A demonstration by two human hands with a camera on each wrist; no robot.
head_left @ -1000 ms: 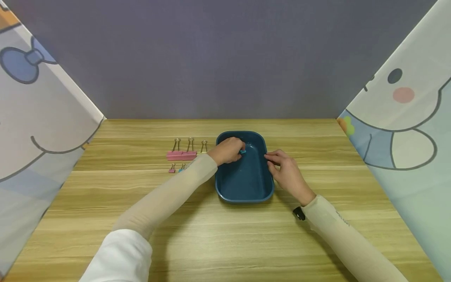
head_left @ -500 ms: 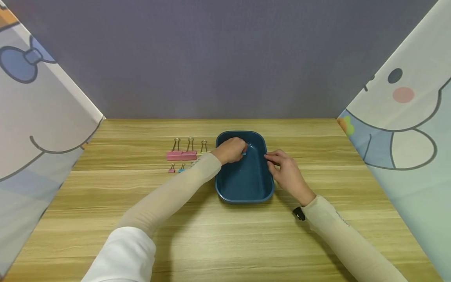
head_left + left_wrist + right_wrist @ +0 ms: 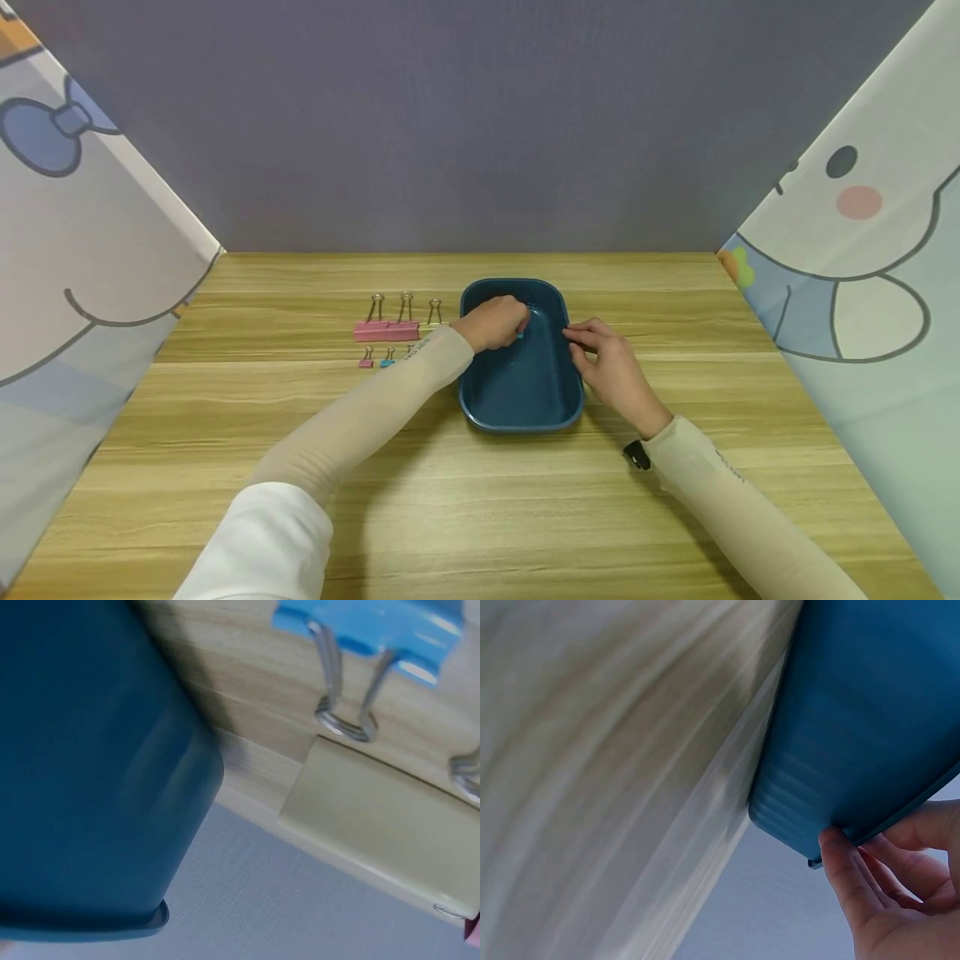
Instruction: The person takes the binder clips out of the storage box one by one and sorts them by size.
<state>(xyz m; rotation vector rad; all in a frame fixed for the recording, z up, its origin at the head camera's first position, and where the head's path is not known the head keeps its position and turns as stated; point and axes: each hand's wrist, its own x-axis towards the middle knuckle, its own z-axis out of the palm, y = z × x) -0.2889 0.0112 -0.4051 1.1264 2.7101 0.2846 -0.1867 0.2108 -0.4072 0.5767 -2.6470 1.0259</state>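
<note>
A dark blue rectangular tray stands on the table. My left hand reaches down inside it, fingers curled, pinching a small bright blue binder clip that is mostly hidden by the fingers. On the tray's right side, my right hand pinches the rim; the right wrist view has fingertips against the outer wall just under the lip. The left wrist view looks past the tray's outer wall at a blue binder clip and a pale yellow one on the table.
Left of the tray, two large pink binder clips stand in a back row, with the yellow one beside them. In front are a small pink clip and a small blue clip. The left forearm covers part of this row. A grey wall rises behind.
The left hand has shifted slightly right and toward the front inside the tray, with less of the small blue binder clip showing. The right hand and the tray have stayed in place.
</note>
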